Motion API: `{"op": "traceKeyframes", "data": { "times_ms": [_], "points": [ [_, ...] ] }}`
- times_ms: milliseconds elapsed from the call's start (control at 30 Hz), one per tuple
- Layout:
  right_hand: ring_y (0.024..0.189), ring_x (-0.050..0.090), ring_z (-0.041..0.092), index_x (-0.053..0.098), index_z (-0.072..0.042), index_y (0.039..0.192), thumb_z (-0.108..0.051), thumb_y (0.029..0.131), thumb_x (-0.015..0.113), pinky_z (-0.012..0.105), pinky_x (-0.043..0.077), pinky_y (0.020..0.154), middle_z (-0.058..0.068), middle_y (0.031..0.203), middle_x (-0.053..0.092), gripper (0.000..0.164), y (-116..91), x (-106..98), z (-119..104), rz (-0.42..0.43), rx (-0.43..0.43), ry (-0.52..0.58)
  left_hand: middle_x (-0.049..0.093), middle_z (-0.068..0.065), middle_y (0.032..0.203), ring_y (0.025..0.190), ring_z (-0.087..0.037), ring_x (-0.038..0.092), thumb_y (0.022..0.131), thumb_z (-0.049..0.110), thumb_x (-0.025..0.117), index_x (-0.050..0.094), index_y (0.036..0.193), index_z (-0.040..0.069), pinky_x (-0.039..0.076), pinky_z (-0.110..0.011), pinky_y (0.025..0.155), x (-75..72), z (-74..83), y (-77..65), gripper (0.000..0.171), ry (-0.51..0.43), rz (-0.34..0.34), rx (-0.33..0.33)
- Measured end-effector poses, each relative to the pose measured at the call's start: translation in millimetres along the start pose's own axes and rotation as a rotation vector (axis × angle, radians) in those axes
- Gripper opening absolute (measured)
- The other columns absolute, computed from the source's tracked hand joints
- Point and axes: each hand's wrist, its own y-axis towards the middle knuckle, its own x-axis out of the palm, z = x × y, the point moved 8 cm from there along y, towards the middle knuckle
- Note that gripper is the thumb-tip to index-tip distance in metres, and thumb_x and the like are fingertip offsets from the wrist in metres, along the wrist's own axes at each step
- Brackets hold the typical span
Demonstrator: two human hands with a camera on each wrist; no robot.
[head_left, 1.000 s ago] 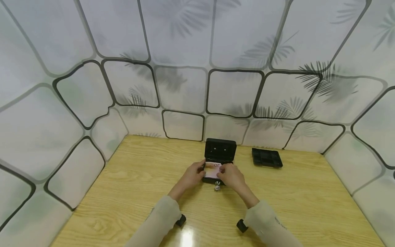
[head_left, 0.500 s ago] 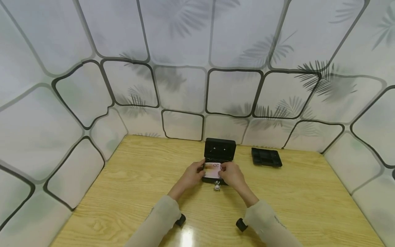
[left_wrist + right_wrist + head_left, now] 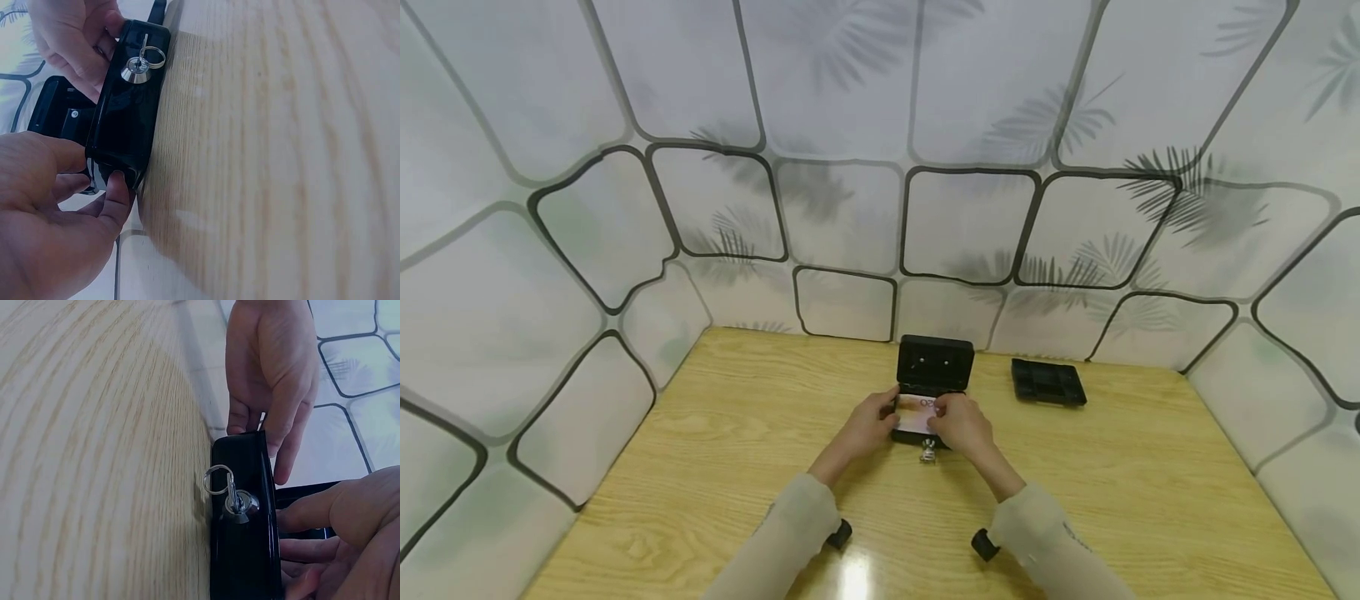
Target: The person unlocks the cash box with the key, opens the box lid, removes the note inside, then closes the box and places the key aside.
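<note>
An open black cash box (image 3: 934,364) stands on the table, its lid raised at the back. Inside it lies a pinkish banknote (image 3: 914,412) marked 20. My left hand (image 3: 868,428) holds the box by its left end, fingers and thumb bent about the corner, as the left wrist view shows. Reaching in from the right, my right hand (image 3: 961,423) pinches the note's right edge between thumb and fingers; the fingertips are partly hidden by the box wall in the right wrist view. A key with a ring (image 3: 236,499) sits in the front lock (image 3: 136,70).
A black compartment tray (image 3: 1048,383) lies on the wooden table (image 3: 737,467) to the right of the box, near the back edge. Behind and on both sides rise pale patterned walls (image 3: 842,212). A dark wrist device (image 3: 985,545) shows below the right sleeve.
The right fingers shift slightly at the note's right edge, and its printed 20 shows more fully at half a second ago than now. The left hand, box and tray stay put.
</note>
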Motion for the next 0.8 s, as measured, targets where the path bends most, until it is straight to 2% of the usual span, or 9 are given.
{"op": "traceKeyframes", "data": {
  "times_ms": [133, 300, 433, 533, 600, 667, 800],
  "points": [
    [0.080, 0.063, 0.021, 0.077, -0.004, 0.111, -0.012, 0.087, 0.077, 0.043, 0.052, 0.067, 0.004, 0.094, 0.071, 0.025, 0.2, 0.5, 0.7, 0.003, 0.009, -0.011, 0.051, -0.035, 0.142, 0.130, -0.044, 0.053, 0.101, -0.004, 0.057, 0.043, 0.150, -0.012, 0.043, -0.053, 0.108, 0.5, -0.3, -0.3, 0.052, 0.002, 0.005, 0.008],
    [0.083, 0.065, 0.022, 0.076, -0.002, 0.115, -0.010, 0.087, 0.075, 0.043, 0.053, 0.068, 0.005, 0.096, 0.073, 0.029, -0.9, -1.1, 1.3, 0.028, 0.013, 0.022, 0.051, -0.034, 0.142, 0.131, -0.044, 0.052, 0.102, -0.002, 0.058, 0.042, 0.151, -0.011, 0.043, -0.053, 0.108, 0.6, -0.9, 0.0, 0.052, 0.003, 0.005, 0.001],
    [0.083, 0.068, 0.021, 0.070, 0.003, 0.123, -0.008, 0.088, 0.072, 0.041, 0.054, 0.067, 0.007, 0.098, 0.075, 0.037, -2.0, -3.5, 2.6, 0.066, 0.018, 0.110, 0.051, -0.035, 0.142, 0.131, -0.044, 0.052, 0.101, -0.002, 0.059, 0.043, 0.150, -0.012, 0.042, -0.053, 0.109, -0.2, -0.1, 0.0, 0.053, 0.007, 0.007, 0.003],
    [0.075, 0.070, 0.020, 0.066, 0.010, 0.126, -0.006, 0.088, 0.070, 0.037, 0.055, 0.065, 0.011, 0.094, 0.076, 0.041, -1.2, -4.4, 1.7, 0.086, 0.000, 0.218, 0.052, -0.035, 0.140, 0.131, -0.044, 0.052, 0.100, -0.003, 0.059, 0.043, 0.150, -0.013, 0.043, -0.053, 0.108, -0.5, -0.2, 0.3, 0.053, 0.013, 0.011, 0.007],
    [0.067, 0.069, 0.019, 0.065, 0.014, 0.124, -0.004, 0.089, 0.069, 0.033, 0.054, 0.063, 0.013, 0.086, 0.076, 0.040, 0.0, -3.8, 0.6, 0.087, -0.018, 0.294, 0.052, -0.035, 0.140, 0.130, -0.044, 0.053, 0.101, -0.003, 0.059, 0.043, 0.150, -0.012, 0.043, -0.053, 0.108, -0.4, -0.6, 0.5, 0.053, 0.012, 0.010, 0.003],
    [0.058, 0.065, 0.016, 0.069, 0.015, 0.115, -0.003, 0.089, 0.069, 0.028, 0.050, 0.057, 0.011, 0.074, 0.073, 0.032, 1.3, -1.7, -0.6, 0.076, -0.034, 0.343, 0.051, -0.034, 0.141, 0.130, -0.044, 0.053, 0.101, -0.003, 0.058, 0.043, 0.151, -0.011, 0.043, -0.053, 0.108, 0.1, -1.6, 0.8, 0.053, 0.006, 0.007, -0.008],
    [0.049, 0.053, 0.010, 0.076, 0.009, 0.098, -0.004, 0.091, 0.071, 0.023, 0.039, 0.049, 0.002, 0.056, 0.060, 0.015, 3.4, 4.4, -0.5, 0.046, -0.036, 0.362, 0.051, -0.033, 0.142, 0.131, -0.043, 0.053, 0.102, -0.001, 0.059, 0.042, 0.152, -0.010, 0.044, -0.052, 0.108, 1.2, -2.5, 1.2, 0.053, 0.006, -0.001, -0.021]
  ]
}}
